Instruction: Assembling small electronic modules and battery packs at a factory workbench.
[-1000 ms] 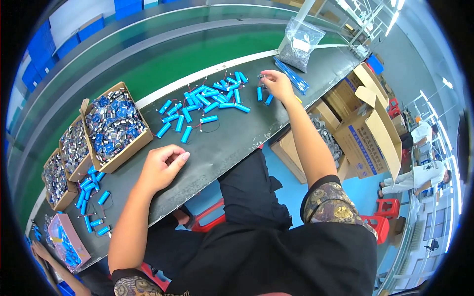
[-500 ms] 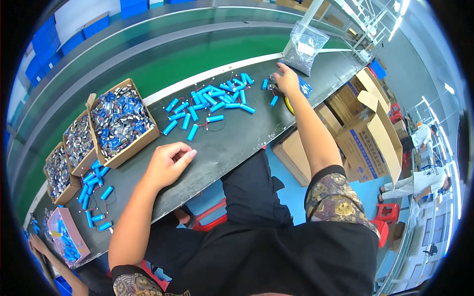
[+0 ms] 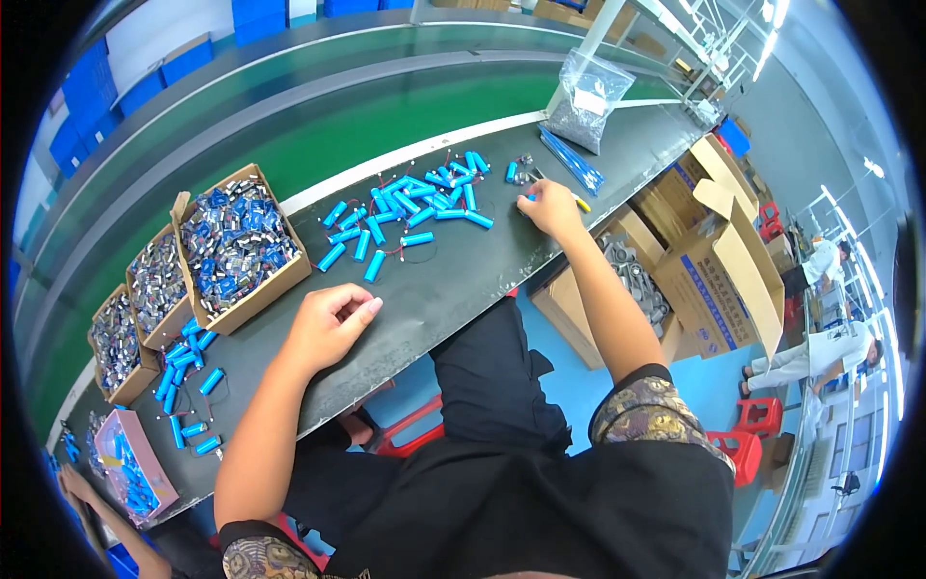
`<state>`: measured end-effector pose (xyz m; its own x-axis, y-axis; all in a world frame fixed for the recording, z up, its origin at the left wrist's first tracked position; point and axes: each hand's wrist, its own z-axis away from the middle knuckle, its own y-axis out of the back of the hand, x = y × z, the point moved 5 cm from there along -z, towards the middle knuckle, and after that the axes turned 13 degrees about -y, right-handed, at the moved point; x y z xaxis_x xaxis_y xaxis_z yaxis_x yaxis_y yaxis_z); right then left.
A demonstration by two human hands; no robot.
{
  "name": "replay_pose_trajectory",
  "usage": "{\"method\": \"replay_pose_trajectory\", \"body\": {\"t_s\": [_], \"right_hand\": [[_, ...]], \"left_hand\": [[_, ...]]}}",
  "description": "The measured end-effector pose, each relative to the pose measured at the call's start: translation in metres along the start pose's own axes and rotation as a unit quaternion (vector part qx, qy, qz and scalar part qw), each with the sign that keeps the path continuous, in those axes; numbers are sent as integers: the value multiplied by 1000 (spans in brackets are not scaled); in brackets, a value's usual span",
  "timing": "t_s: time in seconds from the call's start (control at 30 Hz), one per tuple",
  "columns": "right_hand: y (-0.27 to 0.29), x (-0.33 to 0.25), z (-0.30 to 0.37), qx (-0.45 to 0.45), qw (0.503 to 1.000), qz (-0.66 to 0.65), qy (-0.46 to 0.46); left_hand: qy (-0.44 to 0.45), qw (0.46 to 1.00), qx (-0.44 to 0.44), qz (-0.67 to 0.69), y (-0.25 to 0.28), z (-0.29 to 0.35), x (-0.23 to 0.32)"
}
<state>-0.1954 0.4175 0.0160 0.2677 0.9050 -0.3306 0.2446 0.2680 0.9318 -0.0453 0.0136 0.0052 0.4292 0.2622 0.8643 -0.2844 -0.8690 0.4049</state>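
Resting on the surface (image 3: 434, 299), the left hand (image 3: 331, 323) is lying loosely curled, its fingers released, with a gap showing beside the thumb. The right hand (image 3: 548, 206) is bending its fingers over a blue cell (image 3: 531, 197) on the surface; they are covering part of it, so I cannot tell whether they are grasping it. A yellow-handled tool (image 3: 582, 203) is lying just beside that hand. A pile of wired cells (image 3: 415, 201) is spreading between the right hand and three open boxes standing in a row on the left. The large box (image 3: 265, 292) is holding a heap of blue and silver parts (image 3: 231, 241), while the middle box (image 3: 166, 331) and the small box (image 3: 135, 382) are holding mostly silvery parts (image 3: 159, 275). A pink box (image 3: 149, 454) is holding more blue cells, with a co-worker's hand (image 3: 77, 482) showing near it. Toward the right end, a clear bag (image 3: 610, 85) is containing small grey bits (image 3: 576, 125), and blue strips (image 3: 571, 159) are lying just beside it. Below the surface, a low carton (image 3: 571, 311) is holding grey parts (image 3: 632, 275).
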Motion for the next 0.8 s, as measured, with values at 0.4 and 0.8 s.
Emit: {"method": "replay_pose_trajectory", "body": {"t_s": [0.4,0.8], "right_hand": [[7,-11,-100,-120,913,-368,-127],[17,-33,-124,40,993,-96,-52]], "left_hand": [[-13,1000,0,-12,3,3,3],[-8,995,22,95,-5,-7,-20]]}}
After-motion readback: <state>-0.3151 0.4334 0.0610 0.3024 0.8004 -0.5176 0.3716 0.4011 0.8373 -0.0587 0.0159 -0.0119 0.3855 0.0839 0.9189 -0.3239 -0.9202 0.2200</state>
